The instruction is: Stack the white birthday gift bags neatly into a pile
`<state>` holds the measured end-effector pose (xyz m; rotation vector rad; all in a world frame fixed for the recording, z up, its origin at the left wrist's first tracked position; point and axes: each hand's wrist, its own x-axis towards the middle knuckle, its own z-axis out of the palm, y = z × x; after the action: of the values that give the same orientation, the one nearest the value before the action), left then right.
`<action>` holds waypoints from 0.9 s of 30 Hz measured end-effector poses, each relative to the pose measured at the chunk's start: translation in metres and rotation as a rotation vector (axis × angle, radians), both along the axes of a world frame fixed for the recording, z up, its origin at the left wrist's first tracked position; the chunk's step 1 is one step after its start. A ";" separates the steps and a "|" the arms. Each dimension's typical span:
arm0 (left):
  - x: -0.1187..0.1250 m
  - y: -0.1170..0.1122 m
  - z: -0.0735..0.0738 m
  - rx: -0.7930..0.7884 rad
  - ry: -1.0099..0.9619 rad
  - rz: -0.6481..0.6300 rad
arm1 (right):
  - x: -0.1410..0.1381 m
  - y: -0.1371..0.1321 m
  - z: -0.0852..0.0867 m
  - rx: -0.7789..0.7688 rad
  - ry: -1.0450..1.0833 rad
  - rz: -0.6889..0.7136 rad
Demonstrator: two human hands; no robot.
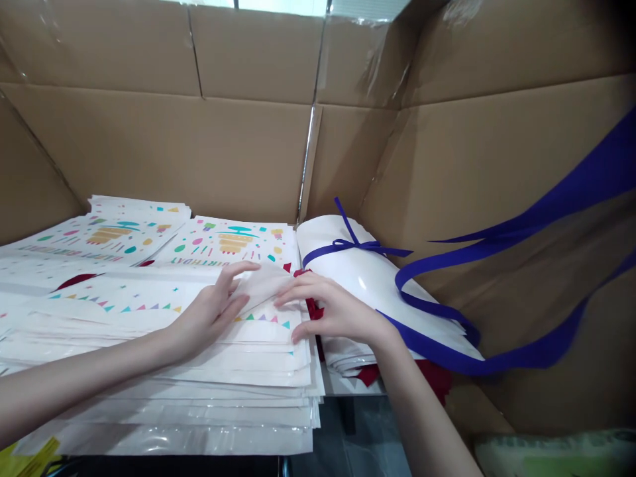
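Observation:
Stacked white printed sheets (278,245) with party pictures and lettering lie in front of me. Over the right-hand stack, a thin, see-through white sheet (263,286) is raised between my hands. My left hand (211,311) has it between the thumb and the curled fingers, index finger lifted. My right hand (330,308) reaches in from the right with fingers stretched and thumb apart; its fingertips touch or nearly touch the thin sheet's right side. Beside that hand lies a folded white bundle (358,278), tied with a blue ribbon (342,246) in a bow.
Tall cardboard walls (238,152) enclose the back and right. Loose blue ribbon (521,354) trails across the right side. Dark red material (432,377) shows under the bundle. A yellow item (34,457) is at lower left, and a pale green-white package (556,457) at lower right.

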<state>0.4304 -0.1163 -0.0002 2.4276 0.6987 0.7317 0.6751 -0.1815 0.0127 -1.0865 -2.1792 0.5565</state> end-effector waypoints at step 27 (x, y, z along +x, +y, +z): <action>0.001 -0.004 0.000 -0.121 -0.048 0.032 | -0.011 -0.004 -0.009 -0.075 -0.037 -0.046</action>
<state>0.4313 -0.1205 -0.0003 2.2871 0.7426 0.7367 0.6639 -0.1851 0.0041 -1.1928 -2.1743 0.6057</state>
